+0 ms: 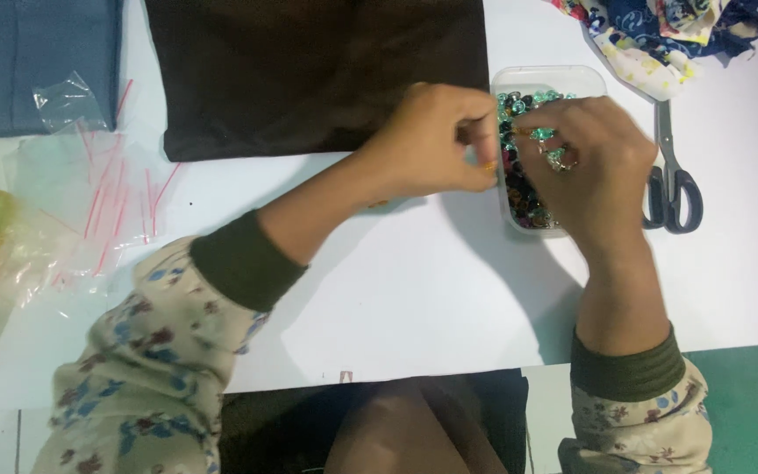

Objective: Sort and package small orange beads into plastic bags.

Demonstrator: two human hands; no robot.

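Observation:
A clear plastic box (547, 77) full of several small coloured beads (525, 189) sits on the white table (414, 290). My left hand (427, 140) hovers at the box's left rim with its fingers pinched on something small and orange. My right hand (594, 167) reaches over the box, its fingertips closed on teal beads next to the left hand's fingertips. What the two hands join between them is too small to make out. Both arms wear floral sleeves with dark green cuffs.
A dark brown cloth (309, 70) lies behind the hands. Scissors (673, 175) with dark handles rest right of the box. Patterned fabric scraps (660, 31) are at the top right, clear zip bags (98, 189) at the left, a blue cloth (28, 61) top left.

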